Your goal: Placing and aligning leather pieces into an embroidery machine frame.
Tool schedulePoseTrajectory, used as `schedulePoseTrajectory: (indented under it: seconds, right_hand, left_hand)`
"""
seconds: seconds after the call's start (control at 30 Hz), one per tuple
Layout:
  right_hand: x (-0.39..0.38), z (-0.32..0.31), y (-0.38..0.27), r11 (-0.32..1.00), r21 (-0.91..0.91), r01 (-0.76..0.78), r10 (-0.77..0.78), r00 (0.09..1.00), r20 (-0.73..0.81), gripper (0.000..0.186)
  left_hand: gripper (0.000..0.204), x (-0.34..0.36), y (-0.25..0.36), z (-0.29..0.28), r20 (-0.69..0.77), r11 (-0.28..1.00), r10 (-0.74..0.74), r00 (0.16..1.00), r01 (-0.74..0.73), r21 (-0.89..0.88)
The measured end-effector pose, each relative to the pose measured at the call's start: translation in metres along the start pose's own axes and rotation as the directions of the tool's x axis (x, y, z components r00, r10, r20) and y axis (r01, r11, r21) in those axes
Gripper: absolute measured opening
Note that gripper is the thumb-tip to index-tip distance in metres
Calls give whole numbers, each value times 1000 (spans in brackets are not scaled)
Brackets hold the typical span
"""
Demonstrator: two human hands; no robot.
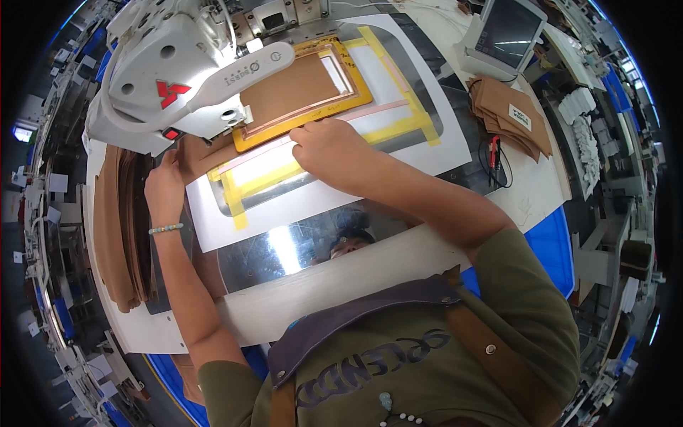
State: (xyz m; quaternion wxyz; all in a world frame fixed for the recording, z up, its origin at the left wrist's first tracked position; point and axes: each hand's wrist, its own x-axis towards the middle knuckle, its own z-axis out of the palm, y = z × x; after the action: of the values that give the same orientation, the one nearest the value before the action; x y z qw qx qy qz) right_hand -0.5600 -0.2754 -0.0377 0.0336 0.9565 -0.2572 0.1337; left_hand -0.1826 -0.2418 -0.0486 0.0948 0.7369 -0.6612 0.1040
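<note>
Under the head of a white sewing machine lies a yellow clamp frame around a brown fabric panel. My left hand, wearing a bead bracelet, is closed on the left part of a brown fabric piece that runs under the machine head. At the near edge of the yellow frame, my right hand rests with curled fingers; what they pinch, if anything, is hidden. Beneath the frame is a white template sheet with yellow tape strips and a pink line.
A stack of brown fabric pieces stands left of my left arm. On the right lie more brown pieces with a white label, red-handled snips and a screen unit. A shiny metal plate lies nearer me.
</note>
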Motion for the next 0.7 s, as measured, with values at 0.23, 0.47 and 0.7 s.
schedulePoseTrajectory:
  seconds: [0.23, 0.47, 0.7]
  right_hand:
    - [4, 0, 3, 990, 141, -13, 25, 996, -86, 12]
    - [10, 6, 7, 954, 300, 15, 31, 988, -148, 19]
    - [11, -9, -1, 995, 95, 31, -31, 1000, -3, 12]
  left_hand:
    - [48, -6, -43, -11, 209, 242, -394, 895, 321, -916]
    - [58, -39, -57, -83, -184, 623, -484, 855, 190, -759]
    - [64, -246, -109, -220, -436, 671, -626, 647, 162, -724]
